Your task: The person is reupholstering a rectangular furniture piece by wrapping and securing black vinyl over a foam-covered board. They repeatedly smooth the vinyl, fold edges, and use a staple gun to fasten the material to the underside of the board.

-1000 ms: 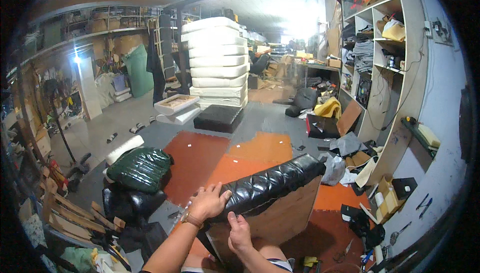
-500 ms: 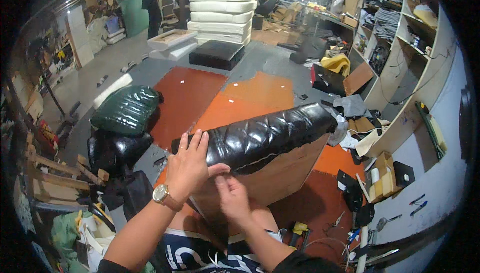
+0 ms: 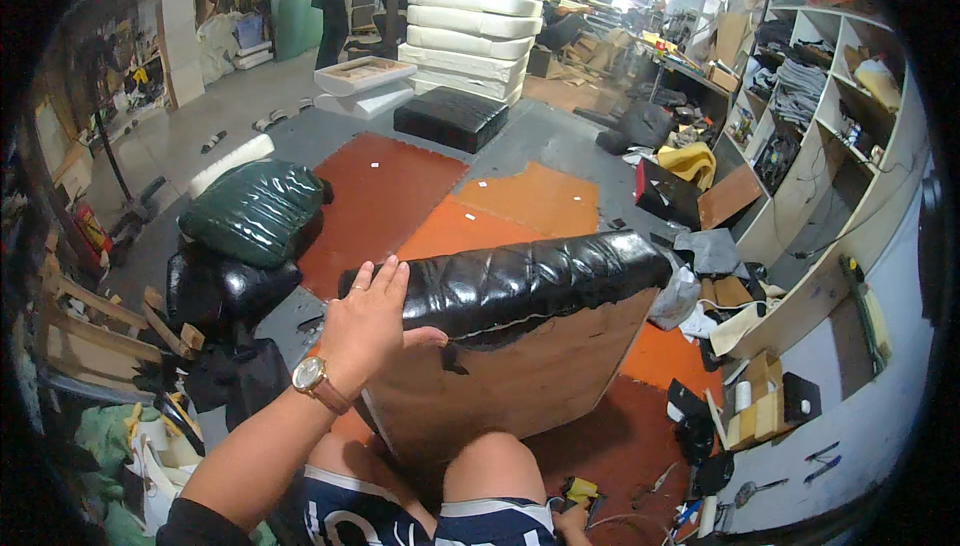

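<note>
A padded seat panel with quilted black vinyl [image 3: 520, 281] and a bare brown board face [image 3: 500, 396] stands on edge before my knees. The vinyl wraps over its upper edge and ends in a ragged line on the board. My left hand [image 3: 370, 321] lies on the left end of the vinyl, fingers stretched flat over the top and thumb out along the near edge. Low at the right, beside my knee, my right hand [image 3: 572, 524] is closed around a yellow-and-black staple gun [image 3: 580, 491]; most of its fingers are hidden.
A green vinyl cushion [image 3: 255, 214] lies on a black one [image 3: 225, 291] at the left. White foam blocks [image 3: 470, 16] are stacked behind a black cushion [image 3: 450, 118]. Shelving [image 3: 800, 146] lines the right. Red-brown sheet [image 3: 370, 186] covers part of the floor.
My right hand has left the vinyl's near edge and dropped right to the staple gun. My left hand stays on the panel. The view has shifted slightly.
</note>
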Available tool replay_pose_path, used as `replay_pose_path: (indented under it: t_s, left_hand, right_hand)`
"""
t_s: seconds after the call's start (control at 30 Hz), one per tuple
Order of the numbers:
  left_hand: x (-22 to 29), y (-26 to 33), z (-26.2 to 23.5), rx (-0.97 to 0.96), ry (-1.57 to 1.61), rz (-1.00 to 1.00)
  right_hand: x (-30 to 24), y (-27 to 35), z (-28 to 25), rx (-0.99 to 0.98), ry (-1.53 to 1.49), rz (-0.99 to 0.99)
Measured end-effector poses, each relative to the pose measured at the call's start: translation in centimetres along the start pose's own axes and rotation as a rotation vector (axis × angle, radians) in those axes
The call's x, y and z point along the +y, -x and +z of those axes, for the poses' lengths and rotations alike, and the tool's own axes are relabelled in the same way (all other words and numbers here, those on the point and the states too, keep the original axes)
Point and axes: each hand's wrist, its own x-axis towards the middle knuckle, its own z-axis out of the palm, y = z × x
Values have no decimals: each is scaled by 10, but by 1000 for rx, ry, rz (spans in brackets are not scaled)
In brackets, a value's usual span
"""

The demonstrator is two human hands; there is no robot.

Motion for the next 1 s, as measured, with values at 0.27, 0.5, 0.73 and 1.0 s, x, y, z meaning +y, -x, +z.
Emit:
replay_pose_path:
  t_s: [0.27, 0.5, 0.73, 1.0]
  left_hand:
    - [4, 1, 7, 35, -5, -7]
    - [4, 5, 4, 53, 26, -36]
    - [14, 14, 6, 76, 44, -13]
    - [13, 21, 5, 103, 86, -9]
  right_hand:
    - [-52, 2, -105, -95, -325, -217]
    - [-248, 158, -258, -49, -761, -722]
    - [-344, 276, -254, -187, -794, -1072]
    - [-358, 273, -210, 81, -561, -1177]
